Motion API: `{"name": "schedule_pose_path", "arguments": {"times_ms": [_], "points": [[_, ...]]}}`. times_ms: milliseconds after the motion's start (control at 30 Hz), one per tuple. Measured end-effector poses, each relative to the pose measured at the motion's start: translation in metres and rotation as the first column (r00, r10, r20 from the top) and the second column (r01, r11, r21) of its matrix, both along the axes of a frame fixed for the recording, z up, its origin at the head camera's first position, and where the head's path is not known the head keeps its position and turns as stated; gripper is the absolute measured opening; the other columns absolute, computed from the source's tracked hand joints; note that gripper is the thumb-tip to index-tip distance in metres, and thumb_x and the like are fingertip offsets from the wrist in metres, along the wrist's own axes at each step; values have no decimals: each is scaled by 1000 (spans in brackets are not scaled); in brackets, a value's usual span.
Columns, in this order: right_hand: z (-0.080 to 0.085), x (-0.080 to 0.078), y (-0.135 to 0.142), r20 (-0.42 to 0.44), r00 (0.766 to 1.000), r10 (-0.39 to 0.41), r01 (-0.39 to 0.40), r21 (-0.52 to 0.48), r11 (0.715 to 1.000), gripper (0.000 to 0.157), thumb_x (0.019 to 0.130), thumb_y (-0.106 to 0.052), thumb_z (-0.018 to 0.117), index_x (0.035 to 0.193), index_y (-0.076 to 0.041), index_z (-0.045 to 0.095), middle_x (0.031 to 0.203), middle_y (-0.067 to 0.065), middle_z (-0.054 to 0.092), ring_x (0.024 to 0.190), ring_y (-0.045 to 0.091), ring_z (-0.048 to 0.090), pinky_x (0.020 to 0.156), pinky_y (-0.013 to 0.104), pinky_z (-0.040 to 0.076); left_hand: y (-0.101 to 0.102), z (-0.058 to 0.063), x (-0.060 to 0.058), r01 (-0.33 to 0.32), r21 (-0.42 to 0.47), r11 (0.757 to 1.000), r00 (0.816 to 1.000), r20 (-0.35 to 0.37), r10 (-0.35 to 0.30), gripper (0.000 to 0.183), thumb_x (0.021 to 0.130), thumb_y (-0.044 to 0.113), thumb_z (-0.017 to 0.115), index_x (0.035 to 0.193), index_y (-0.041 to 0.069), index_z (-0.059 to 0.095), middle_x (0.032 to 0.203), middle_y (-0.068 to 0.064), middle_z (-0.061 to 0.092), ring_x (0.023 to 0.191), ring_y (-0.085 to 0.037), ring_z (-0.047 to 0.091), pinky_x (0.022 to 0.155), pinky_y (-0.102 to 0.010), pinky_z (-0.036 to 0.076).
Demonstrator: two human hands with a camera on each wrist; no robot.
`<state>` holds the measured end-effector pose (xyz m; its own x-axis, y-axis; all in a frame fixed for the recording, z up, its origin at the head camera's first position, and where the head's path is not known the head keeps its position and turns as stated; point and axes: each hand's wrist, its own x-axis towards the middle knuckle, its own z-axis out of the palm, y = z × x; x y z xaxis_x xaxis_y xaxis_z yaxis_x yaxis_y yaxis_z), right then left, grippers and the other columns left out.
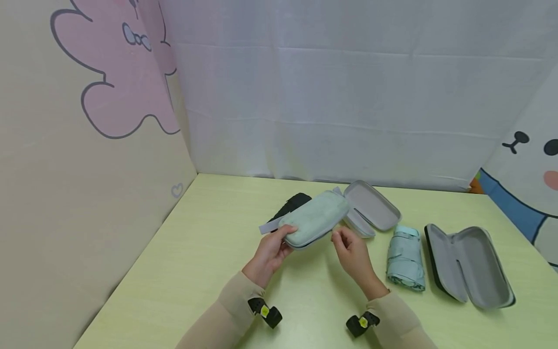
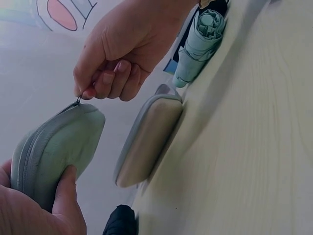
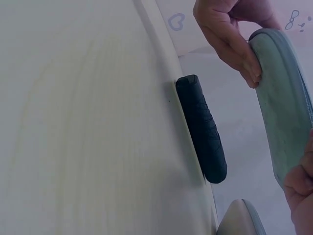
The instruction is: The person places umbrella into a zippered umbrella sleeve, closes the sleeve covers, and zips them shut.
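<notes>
A pale green zip case (image 1: 316,218) is held up over the table, tilted. My left hand (image 1: 269,254) grips its near left end, the thumb lying on top. At the case's right end, my right hand (image 1: 352,254) pinches the small zipper pull (image 2: 78,101) between thumb and forefinger, the other fingers curled in. The right wrist view shows the green case (image 3: 282,103) from its side, with my left hand (image 3: 234,39) at one end. A light grey strip (image 1: 270,225) sticks out beyond the case's left side in the head view.
Behind the case lies a rolled black bundle (image 1: 291,204), like a folded umbrella. An open grey-lined case (image 1: 375,206) stands behind my right hand. Further right are a rolled mint umbrella-like bundle (image 1: 405,259) and another open case (image 1: 475,266). White cloth (image 1: 348,97) hangs along the table's back edge.
</notes>
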<state>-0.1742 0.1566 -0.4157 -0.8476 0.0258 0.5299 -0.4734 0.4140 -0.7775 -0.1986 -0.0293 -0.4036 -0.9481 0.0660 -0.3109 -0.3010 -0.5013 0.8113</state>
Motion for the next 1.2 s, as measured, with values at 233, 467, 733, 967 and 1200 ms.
{"name": "schedule_pose_path", "arguments": {"times_ms": [233, 467, 733, 967, 1200], "points": [[15, 13, -9, 68, 998, -5, 5, 1, 1000, 18, 90, 6, 52, 73, -1, 55, 56, -4, 40, 47, 1, 34, 40, 21, 30, 1, 0, 3, -18, -4, 1000, 1000, 6, 18, 39, 77, 6, 67, 111, -9, 53, 86, -9, 59, 70, -13, 59, 62, -23, 50], [6, 10, -9, 66, 998, -8, 8, 11, 1000, 19, 90, 6, 53, 73, -3, 56, 56, -5, 41, 47, 2, 34, 40, 21, 30, 2, 0, 6, -25, -2, 1000, 1000, 8, 25, 41, 77, 7, 67, 112, -9, 52, 90, -9, 58, 72, -14, 59, 64, -23, 50], [-2, 5, -7, 25, 1000, 19, -19, 21, 1000, 16, 91, 0, 54, 76, -5, 57, 58, -6, 42, 48, 3, 36, 40, 23, 32, 4, 2, 5, -34, 21, 999, 999, 11, 34, 43, 77, 7, 68, 115, -8, 51, 95, -11, 57, 76, -15, 58, 67, -24, 51], [6, 11, -17, 5, 1000, 20, -21, 50, 999, 18, 88, 7, 55, 73, -3, 57, 57, -6, 41, 47, 2, 34, 40, 22, 31, 5, 4, 4, -36, 56, 998, 999, -4, 36, 36, 79, 5, 66, 111, -7, 52, 89, -8, 58, 73, -14, 59, 66, -24, 50], [35, 30, -27, 9, 1000, 27, -28, 54, 998, 17, 87, 11, 53, 72, 2, 55, 56, -3, 41, 48, 2, 33, 41, 20, 30, 6, 3, 4, -47, 67, 997, 999, 3, 47, 40, 78, 5, 68, 113, -7, 51, 91, -9, 57, 73, -14, 59, 66, -23, 50]]}}
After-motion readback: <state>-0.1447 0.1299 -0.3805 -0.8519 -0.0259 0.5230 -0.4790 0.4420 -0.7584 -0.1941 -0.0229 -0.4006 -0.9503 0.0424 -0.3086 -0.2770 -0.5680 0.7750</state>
